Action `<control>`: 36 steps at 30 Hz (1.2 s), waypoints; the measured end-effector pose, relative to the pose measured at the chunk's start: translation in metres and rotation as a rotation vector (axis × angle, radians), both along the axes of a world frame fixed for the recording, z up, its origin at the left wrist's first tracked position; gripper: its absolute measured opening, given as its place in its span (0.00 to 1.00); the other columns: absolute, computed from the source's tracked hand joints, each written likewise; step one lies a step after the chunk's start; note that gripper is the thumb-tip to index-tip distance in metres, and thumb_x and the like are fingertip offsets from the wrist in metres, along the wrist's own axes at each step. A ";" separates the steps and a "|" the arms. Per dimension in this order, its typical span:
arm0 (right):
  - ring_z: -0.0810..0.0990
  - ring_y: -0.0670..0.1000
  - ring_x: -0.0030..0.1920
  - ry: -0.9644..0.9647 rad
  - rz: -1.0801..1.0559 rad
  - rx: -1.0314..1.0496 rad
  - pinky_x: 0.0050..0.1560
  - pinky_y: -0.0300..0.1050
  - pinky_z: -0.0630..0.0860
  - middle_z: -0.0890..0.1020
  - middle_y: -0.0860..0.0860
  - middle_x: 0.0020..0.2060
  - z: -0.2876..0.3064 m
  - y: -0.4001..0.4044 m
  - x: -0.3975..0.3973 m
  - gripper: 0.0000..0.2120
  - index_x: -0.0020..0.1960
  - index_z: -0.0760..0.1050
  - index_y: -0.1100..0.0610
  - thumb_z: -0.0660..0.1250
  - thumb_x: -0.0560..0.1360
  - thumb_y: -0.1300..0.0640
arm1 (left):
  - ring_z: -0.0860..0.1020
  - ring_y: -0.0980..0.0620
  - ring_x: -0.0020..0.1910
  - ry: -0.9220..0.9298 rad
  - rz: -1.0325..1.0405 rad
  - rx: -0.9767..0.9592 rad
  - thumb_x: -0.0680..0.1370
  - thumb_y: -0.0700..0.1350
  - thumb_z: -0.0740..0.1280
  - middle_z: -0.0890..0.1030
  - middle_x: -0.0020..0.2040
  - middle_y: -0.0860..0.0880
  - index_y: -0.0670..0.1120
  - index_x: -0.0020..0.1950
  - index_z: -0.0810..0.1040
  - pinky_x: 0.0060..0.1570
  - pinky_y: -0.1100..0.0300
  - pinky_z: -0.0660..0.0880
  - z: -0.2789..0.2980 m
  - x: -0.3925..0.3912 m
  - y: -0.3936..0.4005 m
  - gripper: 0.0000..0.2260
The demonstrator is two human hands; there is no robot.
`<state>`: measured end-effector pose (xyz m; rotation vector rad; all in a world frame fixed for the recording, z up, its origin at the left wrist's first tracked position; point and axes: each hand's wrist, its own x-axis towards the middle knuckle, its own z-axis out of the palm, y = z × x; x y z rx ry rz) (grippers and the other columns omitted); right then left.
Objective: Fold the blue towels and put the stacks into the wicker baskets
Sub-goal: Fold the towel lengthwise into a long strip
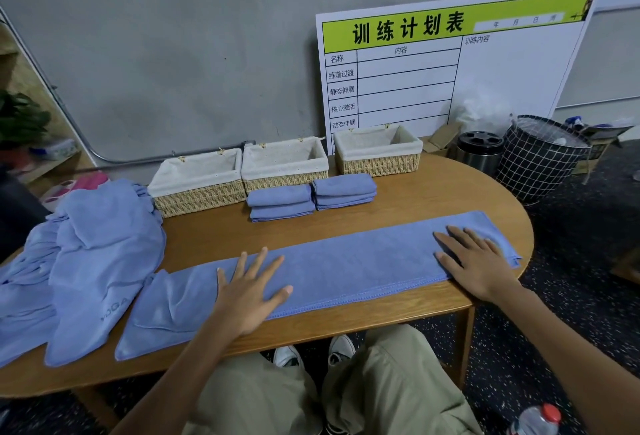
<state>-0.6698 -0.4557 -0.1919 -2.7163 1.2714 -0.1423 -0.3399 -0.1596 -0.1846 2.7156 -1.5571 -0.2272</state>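
Observation:
A long blue towel [349, 263], folded lengthwise into a strip, lies across the front of the wooden table [398, 202]. My left hand [251, 291] presses flat on its left part, fingers spread. My right hand [474, 261] lies flat near its right end. Two small stacks of folded blue towels [280, 202] [344, 190] sit on the table in front of the baskets. Three wicker baskets with white liners stand along the back: left [199, 180], middle [285, 164], right [379, 149]; I see nothing inside them. A heap of unfolded blue towels [90, 254] covers the table's left end.
A white schedule board [450, 67] leans on the wall behind the right basket. Off the table's right end stand a black grid-pattern hamper [540, 157] and a dark canister [479, 150]. A water bottle [536, 420] is at the bottom right. My knees are under the table's front edge.

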 end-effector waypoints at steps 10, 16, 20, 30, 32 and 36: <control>0.55 0.52 0.79 -0.086 -0.023 -0.019 0.77 0.54 0.54 0.58 0.46 0.79 -0.002 -0.011 -0.027 0.33 0.78 0.59 0.43 0.46 0.77 0.31 | 0.38 0.44 0.81 0.028 0.028 -0.018 0.63 0.82 0.33 0.38 0.82 0.57 0.66 0.80 0.46 0.73 0.29 0.43 0.003 0.001 -0.003 0.47; 0.65 0.54 0.74 -0.209 0.003 -0.054 0.72 0.56 0.63 0.69 0.49 0.74 -0.005 -0.019 -0.030 0.32 0.74 0.69 0.47 0.49 0.78 0.31 | 0.47 0.50 0.81 0.039 -0.255 -0.259 0.72 0.77 0.38 0.51 0.82 0.55 0.62 0.78 0.60 0.78 0.42 0.50 0.010 -0.044 -0.046 0.39; 0.55 0.52 0.79 -0.160 0.024 -0.001 0.76 0.53 0.53 0.60 0.46 0.78 -0.006 -0.025 -0.032 0.39 0.77 0.62 0.43 0.40 0.73 0.28 | 0.62 0.57 0.74 0.192 -0.508 -0.374 0.82 0.61 0.58 0.66 0.75 0.59 0.61 0.70 0.74 0.73 0.54 0.58 0.008 -0.098 -0.105 0.18; 0.70 0.38 0.65 -0.526 0.365 0.012 0.68 0.34 0.63 0.78 0.42 0.63 0.003 -0.024 -0.040 0.25 0.60 0.82 0.46 0.59 0.75 0.31 | 0.75 0.58 0.48 0.230 -0.650 -0.529 0.77 0.59 0.68 0.76 0.47 0.58 0.54 0.54 0.86 0.49 0.52 0.74 -0.004 -0.126 -0.162 0.12; 0.72 0.38 0.61 -0.530 0.445 0.038 0.64 0.31 0.64 0.80 0.41 0.58 0.001 -0.019 -0.034 0.21 0.55 0.84 0.45 0.66 0.73 0.33 | 0.76 0.57 0.45 0.200 -0.657 -0.573 0.78 0.60 0.67 0.77 0.44 0.57 0.54 0.54 0.86 0.46 0.52 0.75 -0.009 -0.123 -0.161 0.14; 0.75 0.43 0.52 -0.564 0.520 -0.035 0.55 0.33 0.67 0.81 0.43 0.50 -0.004 -0.019 -0.025 0.10 0.50 0.85 0.48 0.75 0.71 0.45 | 0.76 0.54 0.38 0.007 -0.745 -0.650 0.78 0.53 0.66 0.77 0.39 0.55 0.52 0.46 0.86 0.39 0.55 0.72 -0.009 -0.129 -0.161 0.10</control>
